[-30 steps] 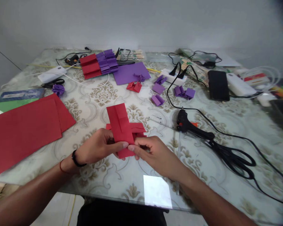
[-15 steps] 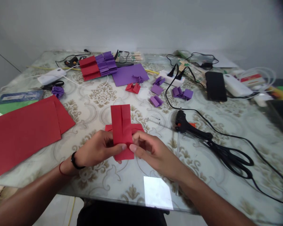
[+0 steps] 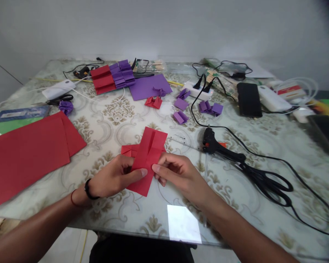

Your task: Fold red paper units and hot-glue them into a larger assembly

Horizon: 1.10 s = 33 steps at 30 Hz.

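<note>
Grey wall (image 3: 164,29) backs a patterned tabletop (image 3: 93,113), where the left hand (image 3: 112,176) narrowly pinches a folded red strip (image 3: 149,155), about equally near both hands, its long axis running seven to one o'clock. The right hand (image 3: 185,179) has its thumb touching the right edge; whether those fingers close there, I cannot tell. Just behind, toward twelve, another red piece (image 3: 127,150) crowds the grip, half hidden; purple folded pieces (image 3: 180,117) sit at one, the glue gun (image 3: 226,151) past two, red sheets (image 3: 30,160) at nine.
</note>
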Tool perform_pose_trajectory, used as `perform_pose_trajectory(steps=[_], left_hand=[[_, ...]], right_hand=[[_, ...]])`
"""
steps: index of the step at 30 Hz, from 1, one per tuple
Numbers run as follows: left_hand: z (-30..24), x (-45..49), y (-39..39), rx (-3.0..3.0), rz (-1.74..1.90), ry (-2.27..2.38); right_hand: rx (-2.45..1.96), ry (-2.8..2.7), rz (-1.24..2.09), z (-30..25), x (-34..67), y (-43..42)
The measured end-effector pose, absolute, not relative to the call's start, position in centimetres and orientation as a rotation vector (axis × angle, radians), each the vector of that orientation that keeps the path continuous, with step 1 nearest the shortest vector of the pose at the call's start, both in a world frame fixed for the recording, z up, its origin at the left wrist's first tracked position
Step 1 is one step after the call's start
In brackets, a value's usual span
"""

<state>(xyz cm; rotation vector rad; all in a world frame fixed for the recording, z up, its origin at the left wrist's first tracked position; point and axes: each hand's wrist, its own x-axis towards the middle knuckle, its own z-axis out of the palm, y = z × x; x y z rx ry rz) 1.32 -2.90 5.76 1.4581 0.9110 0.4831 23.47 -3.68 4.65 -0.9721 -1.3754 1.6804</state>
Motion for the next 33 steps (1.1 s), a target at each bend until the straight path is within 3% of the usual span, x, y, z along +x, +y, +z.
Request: perform_pose_trajectory(steps=[16, 26, 33], left_hand=[[5.63, 1.00, -3.15, 1.504, 0.508, 1.019], [5.80, 1.06, -3.29, 1.528, 0.489, 1.006], [5.69, 1.31, -3.25, 1.534, 0.528, 1.034]], right_hand=[[-0.998, -1.310, 1.716, 4.30, 23.16, -3.88], [-1.074, -1.279, 1.515, 4.48, 23.65, -3.63], [-1.011, -1.343, 1.617, 4.53, 22.99, -3.84]])
